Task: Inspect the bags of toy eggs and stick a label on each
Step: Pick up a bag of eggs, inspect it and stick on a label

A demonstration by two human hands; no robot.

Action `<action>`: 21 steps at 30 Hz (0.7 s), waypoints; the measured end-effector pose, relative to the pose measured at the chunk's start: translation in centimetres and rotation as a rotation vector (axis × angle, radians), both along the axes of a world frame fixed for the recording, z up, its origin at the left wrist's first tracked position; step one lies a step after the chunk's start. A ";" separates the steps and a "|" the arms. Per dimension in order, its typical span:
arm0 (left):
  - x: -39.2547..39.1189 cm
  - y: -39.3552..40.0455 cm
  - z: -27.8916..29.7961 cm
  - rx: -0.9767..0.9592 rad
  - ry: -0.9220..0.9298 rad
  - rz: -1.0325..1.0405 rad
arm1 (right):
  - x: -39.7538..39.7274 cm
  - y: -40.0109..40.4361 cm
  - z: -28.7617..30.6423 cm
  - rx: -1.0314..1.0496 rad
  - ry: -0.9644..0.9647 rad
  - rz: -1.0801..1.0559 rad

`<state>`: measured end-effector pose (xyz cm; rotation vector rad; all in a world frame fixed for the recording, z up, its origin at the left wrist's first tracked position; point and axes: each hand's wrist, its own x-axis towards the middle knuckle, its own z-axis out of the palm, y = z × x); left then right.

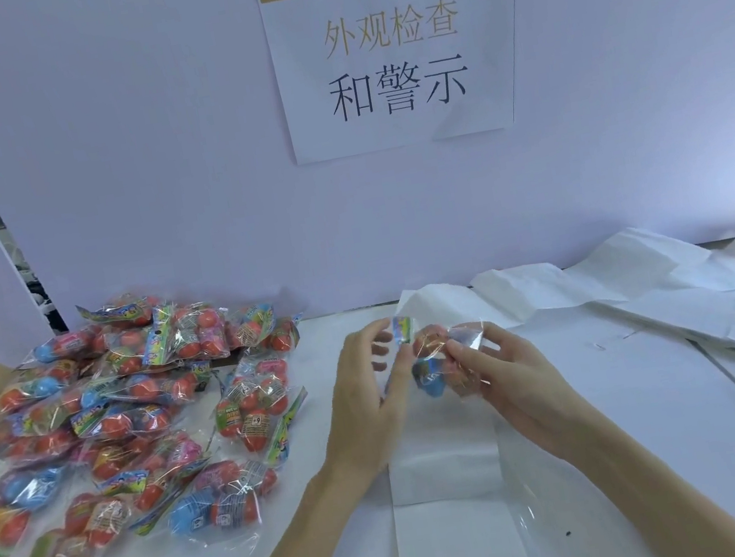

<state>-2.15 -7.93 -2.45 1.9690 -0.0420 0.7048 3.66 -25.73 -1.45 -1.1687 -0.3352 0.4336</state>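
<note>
Fingers (377,332) of the left hand (365,395) curl round the left end of one bag of toy eggs (433,362), pinching its printed header; fingers of the right hand (511,366) pinch the clear film at its right end. The bag is held just above the surface (620,406), near the middle of the scene, and no label shows on it that I can make out, so I judge it is under inspection and not yet labelled.

At the far left lies a large heap of bags (135,414), red and blue eggs in crinkled film, spilling toward the near edge. Whether those are waiting or finished I cannot tell; no separate stack of done bags is in view, so most of the work seems to lie ahead.

Below the hands a white backing sheet (446,469) lies flat on the surface, running to the near edge. To the right, long strips of white paper (648,280) trail along the far side, crumpled and folded.

Behind everything stands a pale wall (143,170) with a printed notice (395,50) taped to it, and a dark gap opens at the far left.
</note>
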 end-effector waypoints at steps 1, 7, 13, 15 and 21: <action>0.2 0.1 0.1 -0.086 0.045 0.007 | 0.0 -0.1 0.1 -0.006 -0.027 0.009; 0.9 1.8 -0.2 -0.361 0.159 -0.011 | 0.0 0.0 -0.2 -0.084 -0.062 -0.014; 0.8 2.0 0.1 -0.324 0.252 -0.076 | 0.1 0.0 -0.3 -0.075 -0.027 0.003; 0.8 1.8 0.3 -0.360 0.254 -0.095 | 0.1 0.0 -0.4 -0.084 -0.024 -0.002; 0.8 2.0 0.2 -0.301 0.205 -0.125 | -0.3 0.2 -0.1 -0.099 -0.039 -0.013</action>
